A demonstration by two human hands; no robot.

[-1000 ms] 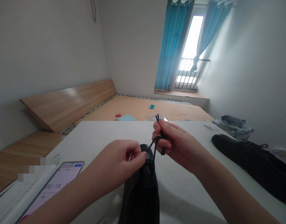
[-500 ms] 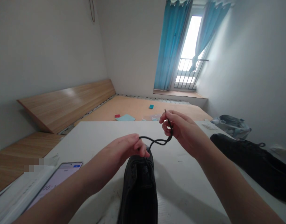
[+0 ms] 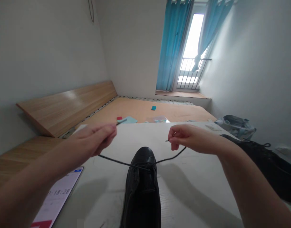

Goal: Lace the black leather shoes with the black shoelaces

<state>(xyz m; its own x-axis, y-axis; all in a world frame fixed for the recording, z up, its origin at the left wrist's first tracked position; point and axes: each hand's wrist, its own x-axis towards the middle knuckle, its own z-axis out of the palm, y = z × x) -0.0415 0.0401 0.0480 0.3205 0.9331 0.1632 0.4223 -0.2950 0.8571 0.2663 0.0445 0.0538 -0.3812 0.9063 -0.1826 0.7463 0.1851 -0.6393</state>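
We observe a black shoe (image 3: 143, 190) on the white table (image 3: 126, 136), between the two hands and at the near side, with its rounded, slightly glossy toe directed toward the far edge. A thin dark lace (image 3: 117, 162) leaves the upper behind the toe and runs out to both sides in shallow, sagging curves. The left hand (image 3: 95, 139) is closed, gripping the left length of lace, with a free end projecting beyond its fingers. The right hand (image 3: 184, 137) is closed in a pinch on the right length, with a short end projecting to the left. Both hands are raised above the table. Compared with the earlier frames, we note that the hands have moved well apart; the crossed cord between them is now spread low across the shoe, and more of the toe is exposed. The near end of the shoe is cut off by the lower border, and its dark interior and eyelets are hard to make out. We cannot trace the lace inside either fist. The left forearm covers part of the phone (image 3: 62, 190), and the second black shoe (image 3: 266, 164), at right, is partly hidden by the right forearm and cut off by the border.
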